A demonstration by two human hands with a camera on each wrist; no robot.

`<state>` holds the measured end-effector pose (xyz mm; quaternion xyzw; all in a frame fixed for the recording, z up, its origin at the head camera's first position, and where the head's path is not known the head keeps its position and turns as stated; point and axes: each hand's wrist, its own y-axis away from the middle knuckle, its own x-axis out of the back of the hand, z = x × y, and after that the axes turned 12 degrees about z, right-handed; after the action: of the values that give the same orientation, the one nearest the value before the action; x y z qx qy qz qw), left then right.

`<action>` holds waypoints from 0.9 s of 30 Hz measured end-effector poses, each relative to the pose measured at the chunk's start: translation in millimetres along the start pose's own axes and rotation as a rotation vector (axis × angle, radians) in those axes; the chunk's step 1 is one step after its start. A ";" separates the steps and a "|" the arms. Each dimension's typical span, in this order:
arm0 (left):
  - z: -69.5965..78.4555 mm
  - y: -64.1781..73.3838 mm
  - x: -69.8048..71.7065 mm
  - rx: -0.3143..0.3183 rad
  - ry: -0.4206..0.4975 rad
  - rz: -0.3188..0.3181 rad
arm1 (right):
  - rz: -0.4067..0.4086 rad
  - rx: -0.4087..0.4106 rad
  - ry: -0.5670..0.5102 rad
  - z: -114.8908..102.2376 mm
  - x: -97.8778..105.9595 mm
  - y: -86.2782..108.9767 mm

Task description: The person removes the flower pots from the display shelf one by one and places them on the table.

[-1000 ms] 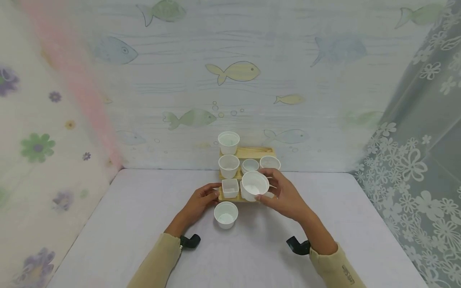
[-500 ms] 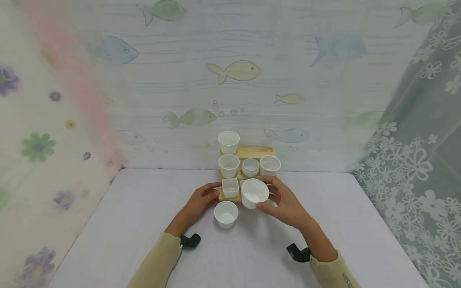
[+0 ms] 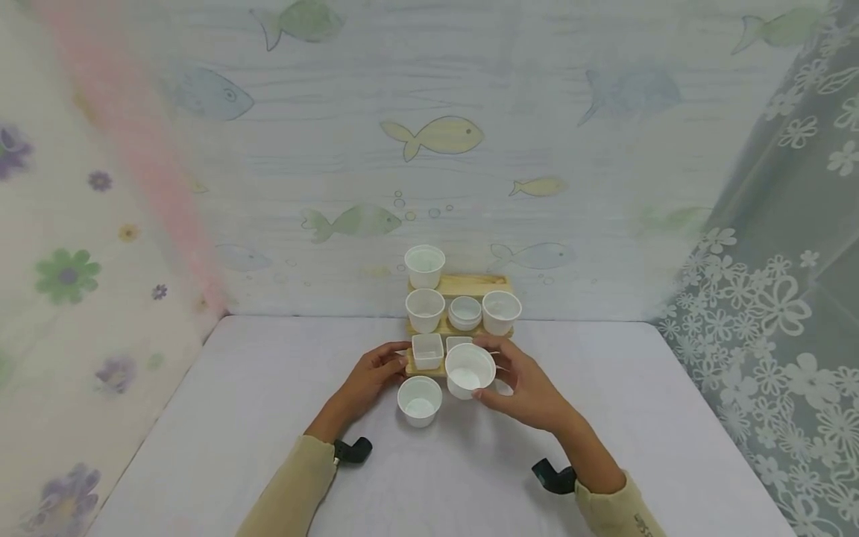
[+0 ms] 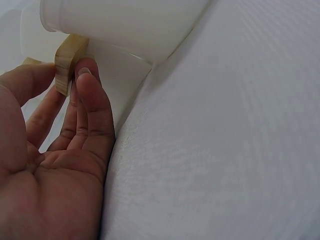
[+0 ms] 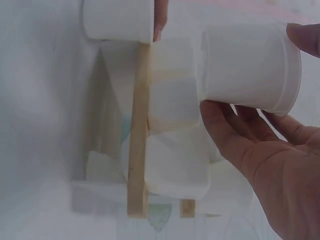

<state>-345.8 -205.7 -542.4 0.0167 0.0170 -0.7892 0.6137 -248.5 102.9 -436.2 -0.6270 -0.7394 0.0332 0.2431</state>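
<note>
A white round plastic cup (image 3: 470,371) is held by my right hand (image 3: 529,386), thumb on one side and fingers on the other. It overlaps the front of a wooden tiered rack (image 3: 473,284). In the right wrist view the held cup (image 5: 250,70) is beside the square containers (image 5: 175,162) on the lowest board (image 5: 138,135). My left hand (image 3: 372,378) pinches the lowest board's left end; that wooden end (image 4: 68,57) shows between thumb and fingers in the left wrist view. Another round cup (image 3: 420,403) stands upright on the table before the rack.
A square container (image 3: 427,350) and another (image 3: 459,342) sit on the lowest tier. The middle tier bears a round cup (image 3: 425,309), a small jar-like container (image 3: 465,313) and another cup (image 3: 502,312). One cup (image 3: 425,266) stands on top. A fish-print wall (image 3: 429,179) rises behind.
My right hand has brought the cup down and toward me, slightly left, uncovering the middle tier's right cup and part of a square container. The left hand keeps its place on the rack.
</note>
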 end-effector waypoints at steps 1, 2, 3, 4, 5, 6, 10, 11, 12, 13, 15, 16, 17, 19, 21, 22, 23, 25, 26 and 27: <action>-0.2 0.1 -0.1 0.002 -0.003 0.002 | -0.003 -0.001 -0.003 -0.3 -0.1 0.4; -0.3 0.2 0.0 0.005 -0.003 0.002 | -0.004 -0.002 -0.002 -0.4 -0.1 0.7; -0.5 0.3 0.2 0.003 -0.006 0.000 | -0.004 -0.003 -0.004 -0.4 -0.2 0.9; -0.7 0.3 0.5 0.002 -0.006 0.001 | -0.005 -0.005 -0.004 -0.3 -0.4 0.9; -0.7 0.2 0.6 -0.001 -0.007 0.002 | -0.005 -0.008 0.000 0.2 -0.6 0.9; -0.5 0.3 0.8 -0.003 -0.007 0.003 | -0.007 -0.010 0.002 0.9 -0.9 0.8; -1.1 -0.7 1.5 -0.011 -0.009 -0.002 | -0.023 -0.017 0.008 3.3 -2.2 1.0; -1.4 -0.9 1.3 -0.012 -0.010 -0.004 | -0.027 -0.021 0.009 4.0 -2.4 1.4; -2.0 -1.2 1.1 -0.014 -0.013 -0.008 | -0.031 -0.023 0.007 4.5 -2.4 2.0; -1.8 -7.9 4.3 -0.014 -0.013 -0.021 | -0.026 -0.027 0.009 5.2 -4.2 -1.9; -0.8 -20.9 10.0 -0.015 -0.014 -0.043 | -0.014 -0.037 0.020 7.1 -6.9 -9.8; -0.1 -27.2 12.7 -0.014 -0.015 -0.053 | -0.008 -0.037 0.027 8.1 -7.9 -13.7; 0.8 -33.4 15.5 -0.013 -0.017 -0.063 | -0.002 -0.039 0.032 9.4 -9.0 -17.6; 1.8 -42.0 19.1 -0.012 -0.019 -0.075 | 0.005 -0.043 0.037 10.4 -9.6 -22.9; 2.1 -46.9 20.8 -0.009 -0.022 -0.078 | 0.006 -0.043 0.035 12.1 -8.8 -25.5; 2.3 -49.3 21.7 -0.008 -0.024 -0.080 | 0.005 -0.045 0.033 12.8 -8.3 -26.9; 2.7 -51.6 22.4 -0.007 -0.027 -0.081 | 0.006 -0.050 0.029 13.4 -7.8 -28.3; 3.4 -56.3 24.0 -0.002 -0.029 -0.085 | 0.004 -0.057 0.023 14.6 -6.7 -31.1; 3.8 -58.6 24.7 -0.001 -0.031 -0.088 | 0.004 -0.059 0.022 15.4 -6.1 -32.4; 4.3 -60.8 25.4 0.001 -0.032 -0.092 | 0.004 -0.064 0.019 15.7 -5.7 -33.6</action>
<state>-411.0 -215.5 -539.0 0.0035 0.0074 -0.8168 0.5769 -284.9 94.5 -439.8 -0.6363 -0.7364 0.0038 0.2298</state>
